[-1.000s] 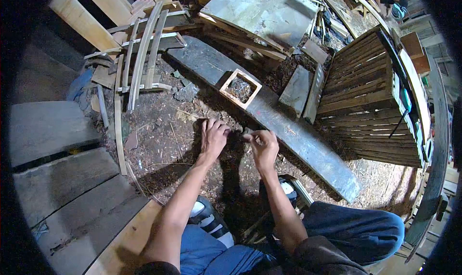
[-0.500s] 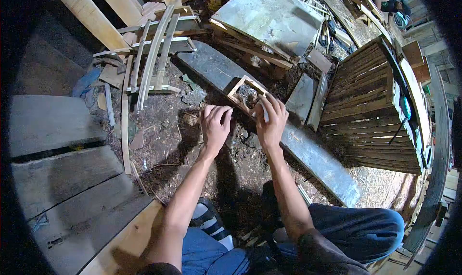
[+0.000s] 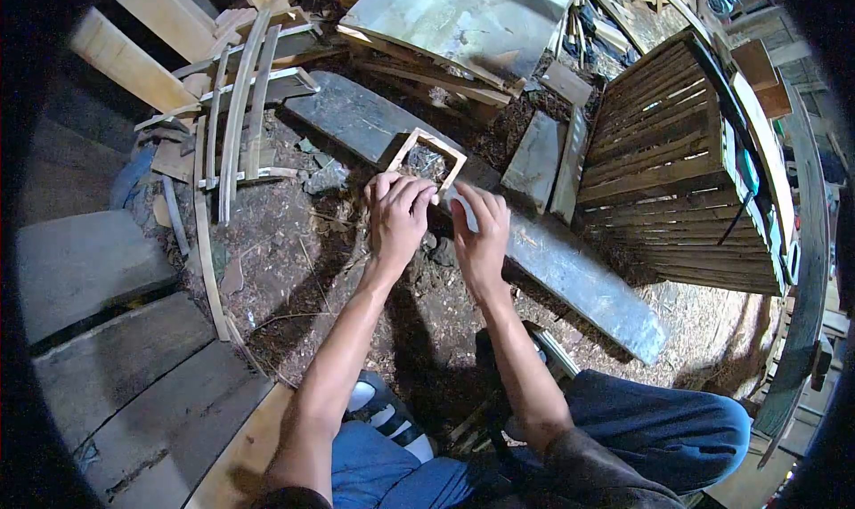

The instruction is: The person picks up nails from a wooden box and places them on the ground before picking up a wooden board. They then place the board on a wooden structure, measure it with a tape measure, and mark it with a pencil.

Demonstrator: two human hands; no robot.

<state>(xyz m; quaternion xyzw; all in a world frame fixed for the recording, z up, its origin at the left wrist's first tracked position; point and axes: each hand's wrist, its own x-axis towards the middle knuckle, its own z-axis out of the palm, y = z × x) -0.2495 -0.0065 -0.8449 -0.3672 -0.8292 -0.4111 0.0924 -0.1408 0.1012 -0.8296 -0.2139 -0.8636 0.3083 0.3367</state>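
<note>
A small open wooden box (image 3: 456,165) rests on a long grey board (image 3: 570,273) and holds crumpled clear plastic with small dark contents I cannot make out. My left hand (image 3: 399,215) is at the near-left side of the box, its fingers curled together and overlapping the near wall. Whether they grip the wall or some small thing is hidden. Just right of the box's near corner, my right hand (image 3: 481,233) hovers over the board, fingers bent and the thumb apart from them. Nothing shows between them.
A slatted wooden panel (image 3: 655,179) leans at the right. Beyond the board stands a low table with a worn pale top (image 3: 454,19). Curved wooden strips (image 3: 240,108) lie at the left, above weathered planks (image 3: 125,349). Chips and scraps cover the dirt floor (image 3: 285,277).
My view has shifted, so the scene sits further left. My left hand has moved forward to the box. My right hand has drawn back from the box's right corner.
</note>
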